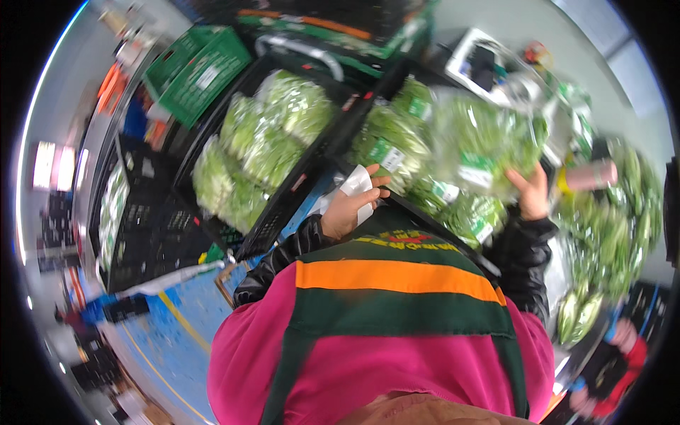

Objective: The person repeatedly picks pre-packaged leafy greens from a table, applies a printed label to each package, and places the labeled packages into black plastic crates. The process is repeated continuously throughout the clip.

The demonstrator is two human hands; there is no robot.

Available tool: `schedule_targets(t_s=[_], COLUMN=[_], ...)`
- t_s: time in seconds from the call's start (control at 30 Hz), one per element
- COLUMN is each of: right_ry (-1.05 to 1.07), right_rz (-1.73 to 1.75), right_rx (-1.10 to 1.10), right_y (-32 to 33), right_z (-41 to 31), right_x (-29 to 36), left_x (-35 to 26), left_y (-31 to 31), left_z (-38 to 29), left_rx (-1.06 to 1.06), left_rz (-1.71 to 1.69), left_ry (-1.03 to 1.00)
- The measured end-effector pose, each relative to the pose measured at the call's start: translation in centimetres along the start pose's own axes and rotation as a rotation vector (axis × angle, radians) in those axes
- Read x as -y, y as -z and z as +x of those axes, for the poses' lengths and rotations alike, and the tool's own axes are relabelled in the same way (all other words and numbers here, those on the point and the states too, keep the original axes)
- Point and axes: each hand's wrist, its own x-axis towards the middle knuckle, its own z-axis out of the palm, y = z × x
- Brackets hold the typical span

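My left hand holds a strip of white paper, possibly label backing, at the near corner of a black plastic crate. My right hand grips the lower right edge of a clear bag of leafy greens, which has a green and white label on its front. That bag is over the crate's right side. Several similar labelled bags lie in the crate, among them a bag of pale-stemmed greens and a lower bag by the near rim. Motion blurs the held bag slightly.
Left of it, a second black crate holds several bagged greens without visible labels. A green crate stands behind. On the right are a pink cylinder, loose greens and a white tray. Another person is at lower right.
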Motion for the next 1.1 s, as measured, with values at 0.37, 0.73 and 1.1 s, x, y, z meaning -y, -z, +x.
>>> schedule_targets(t_s=[0.37,0.73,1.1], right_ry=[0.187,-0.795,-0.084], right_rz=[-0.404,0.353,0.409], right_rx=[0.326,-0.140,0.034], right_y=[-11.1,-49.5,-47.2], right_z=[13.3,26.5,26.8], right_x=[-6.9,-16.7,-9.4], left_x=[1.1,-2.4,-5.7], left_y=[6.8,16.1,19.7], left_z=[-6.6,-10.1,-10.0], left_rx=[-0.394,-0.436,-0.333], left_rz=[-0.145,-0.363,-0.350], left_ry=[-0.182,-0.197,-0.127])
